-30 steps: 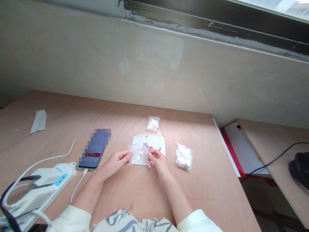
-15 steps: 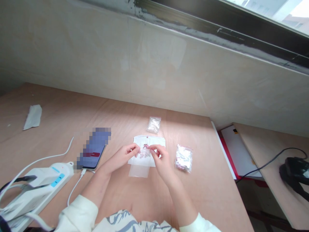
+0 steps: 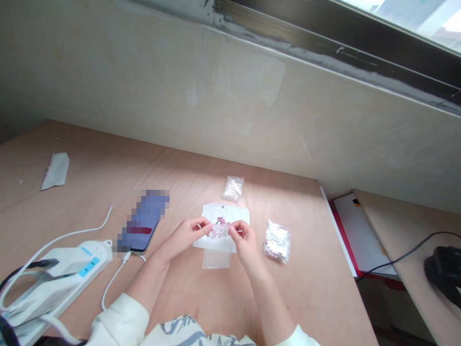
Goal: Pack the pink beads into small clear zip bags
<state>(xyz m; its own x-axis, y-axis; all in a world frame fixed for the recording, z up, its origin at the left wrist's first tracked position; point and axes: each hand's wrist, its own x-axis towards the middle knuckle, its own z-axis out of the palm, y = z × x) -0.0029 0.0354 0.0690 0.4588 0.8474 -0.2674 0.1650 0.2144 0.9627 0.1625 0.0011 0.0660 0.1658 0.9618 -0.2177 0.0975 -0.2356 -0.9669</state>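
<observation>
A small clear plastic bag (image 3: pixel 216 258) hangs between my hands, its lower part over the desk and its top edge pinched at both corners. My left hand (image 3: pixel 190 234) is closed on the bag's left corner. On the right corner, my right hand (image 3: pixel 245 239) is closed too. Behind the bag's top, a small heap of pink and dark beads (image 3: pixel 222 221) rests on a white paper sheet (image 3: pixel 239 212). Beyond the paper lies a clear packet (image 3: pixel 233 188). To the right of my right hand is a shiny packet (image 3: pixel 277 241) with pinkish contents.
A phone (image 3: pixel 144 223) with a white cable lies left of my left hand. A white power strip (image 3: pixel 68 288) with plugs fills the near left. A pale scrap (image 3: pixel 56 170) lies far left. A second table (image 3: pixel 425 240) with a black object (image 3: pixel 446 274) stands at right.
My hands and the bag's top edge have shifted slightly, and more of the beads shows behind it. The whole view has moved a little with the camera.
</observation>
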